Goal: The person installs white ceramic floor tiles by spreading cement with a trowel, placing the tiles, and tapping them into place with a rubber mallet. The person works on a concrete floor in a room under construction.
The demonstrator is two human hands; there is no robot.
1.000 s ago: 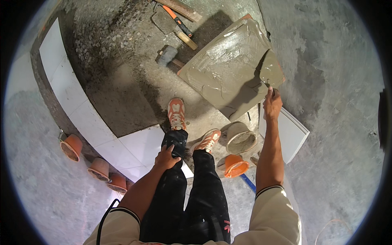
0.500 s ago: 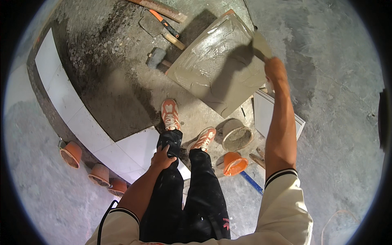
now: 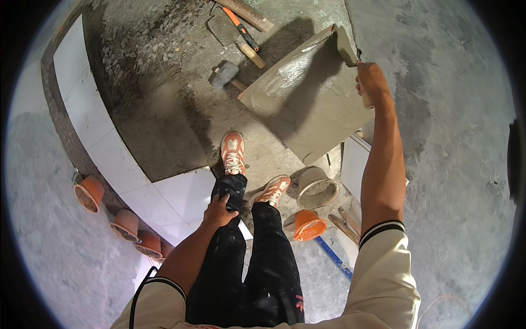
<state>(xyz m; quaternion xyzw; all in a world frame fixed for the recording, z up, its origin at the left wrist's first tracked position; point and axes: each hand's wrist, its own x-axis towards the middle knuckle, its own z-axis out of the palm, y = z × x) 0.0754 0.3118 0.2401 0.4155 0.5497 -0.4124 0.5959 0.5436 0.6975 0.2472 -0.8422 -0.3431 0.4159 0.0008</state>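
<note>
My right hand [image 3: 374, 85] grips the handle of a trowel [image 3: 344, 46], its blade grey with mortar. The blade is at the far right corner of a large tile [image 3: 323, 126], whose upward face is covered in wet grey adhesive. Shadow from the arm and trowel falls across the coating. My left hand [image 3: 218, 213] rests on my left knee, thumb and forefinger apart, holding nothing; its other fingers are partly hidden. Left of the tile lies a rubber mallet [image 3: 224, 74], its handle reaching toward the tile's edge.
White tiles [image 3: 104, 159] border a bed of dark mortar [image 3: 161, 137] at left. Several small buckets [image 3: 89, 193] stand beyond them. Near my right foot are a grey bucket [image 3: 318, 189], an orange bucket [image 3: 308, 226] and a blue level [image 3: 334, 257]. An orange-handled tool [image 3: 240, 28] lies at the far side.
The trowel has moved to the tile's far corner, and the ridged, glossy adhesive looks smoother. The view has shifted slightly. My left hand stays on the knee.
</note>
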